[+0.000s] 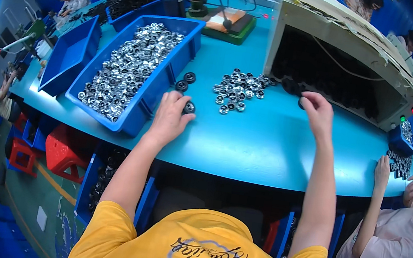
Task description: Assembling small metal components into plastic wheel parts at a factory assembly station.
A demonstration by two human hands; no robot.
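Observation:
On the turquoise table [245,153], my left hand [168,116] curls its thumb and fingers around a small black wheel [189,107] with a lighter hub. Two more black wheels [189,77] lie just beyond those fingertips. My right hand [318,115] pinches a dark round wheel [302,103], partly covered by the fingers, at the front of a box-shaped housing. Other dark round pieces [289,86] sit beside it at the opening. Between my hands, a little farther off, is a loose pile of small silver-and-black hubs [239,87].
A blue bin [125,127] full of silver hubs stands at left, beside a second blue bin [71,57]. The pale housing [356,39] with a dark inside rises at right. A green-based machine [230,34] stands at the back. A co-worker's hands [382,169] work at far right.

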